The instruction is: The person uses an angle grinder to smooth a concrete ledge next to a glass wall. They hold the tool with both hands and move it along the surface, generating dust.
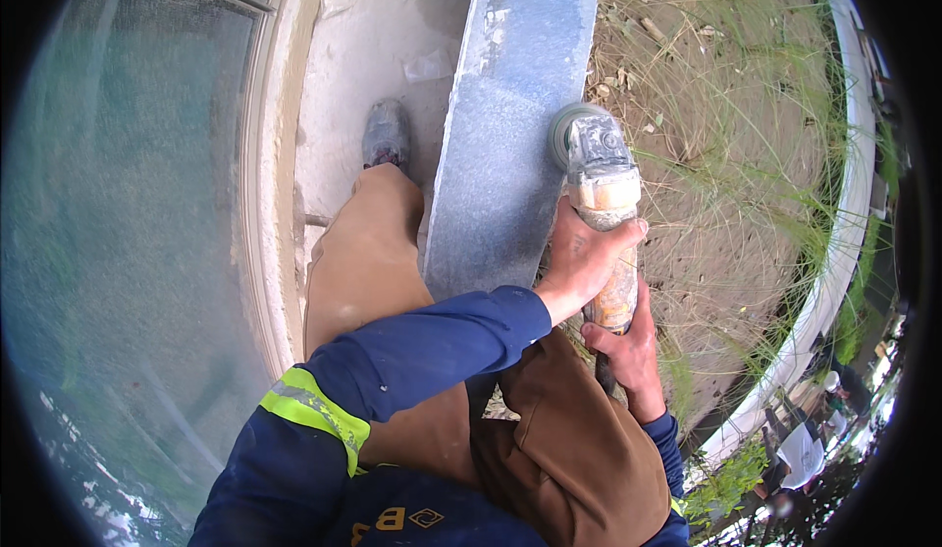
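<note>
A dusty angle grinder (612, 223) with a yellowish body and a metal gear head is in both of my hands. My left hand (581, 260) wraps round the body just behind the head, its thumb across the top. Lower down, my right hand (633, 356) grips the rear end near the cord. The round disc (566, 133) lies at the right edge of a long grey stone slab (510, 145). Whether the disc touches the edge or is just beside it, I cannot tell.
A large dusty glass pane (128, 184) in a frame runs along the left. My shoe (387, 133) stands on the pale ledge (343, 47) beside the slab. Soil with long grass (726, 155) lies to the right, bounded by a curved pale kerb (849, 184). People (790, 444) are at the lower right.
</note>
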The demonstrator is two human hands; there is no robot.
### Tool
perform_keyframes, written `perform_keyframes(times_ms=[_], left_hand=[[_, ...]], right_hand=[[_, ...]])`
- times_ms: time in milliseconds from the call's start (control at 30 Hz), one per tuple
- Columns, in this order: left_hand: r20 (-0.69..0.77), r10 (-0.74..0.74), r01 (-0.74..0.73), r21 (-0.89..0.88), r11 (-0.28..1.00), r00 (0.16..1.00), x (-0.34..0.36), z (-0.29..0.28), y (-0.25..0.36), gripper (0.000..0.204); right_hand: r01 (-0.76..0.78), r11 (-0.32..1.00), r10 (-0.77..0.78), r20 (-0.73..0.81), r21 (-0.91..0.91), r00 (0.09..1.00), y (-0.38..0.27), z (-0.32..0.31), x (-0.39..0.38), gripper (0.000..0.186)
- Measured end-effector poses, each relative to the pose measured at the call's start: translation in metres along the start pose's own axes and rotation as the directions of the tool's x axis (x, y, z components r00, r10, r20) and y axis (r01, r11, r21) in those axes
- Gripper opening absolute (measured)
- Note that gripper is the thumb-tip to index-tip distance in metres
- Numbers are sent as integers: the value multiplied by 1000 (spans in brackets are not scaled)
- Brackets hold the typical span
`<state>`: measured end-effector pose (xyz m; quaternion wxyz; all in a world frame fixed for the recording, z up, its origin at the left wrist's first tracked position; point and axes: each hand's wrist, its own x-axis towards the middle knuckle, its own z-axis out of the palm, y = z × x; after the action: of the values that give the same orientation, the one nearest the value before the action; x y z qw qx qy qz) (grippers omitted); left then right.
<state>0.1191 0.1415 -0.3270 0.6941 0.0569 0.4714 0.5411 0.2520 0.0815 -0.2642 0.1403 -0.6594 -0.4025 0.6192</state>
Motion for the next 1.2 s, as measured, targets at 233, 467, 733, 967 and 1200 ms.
perform_keyframes(times_ms=[233,467,733,967,1200], left_hand=[[-106,18,-24,-53,998,994,2,-11,22,50],[-61,21,-23,-33,999,998,2,-9,17,46],[75,15,-15,-3,1000,997,1,2,0,51],[-78,43,-43,-4,999,996,4,-12,22,44],[56,-13,14,-24,1000,998,-1,2,2,54]], right_hand=[[59,992,-53,59,-115,997,-14,11,18,93],[46,999,-44,72,-27,996,-4,7,17,93],[-35,999,35,-4,11,999,-2,-3,-1,91],[35,997,-30,77,-73,997,-18,8,18,96],[-11,1000,11,-4,2,1000,7,-4,0,92]])
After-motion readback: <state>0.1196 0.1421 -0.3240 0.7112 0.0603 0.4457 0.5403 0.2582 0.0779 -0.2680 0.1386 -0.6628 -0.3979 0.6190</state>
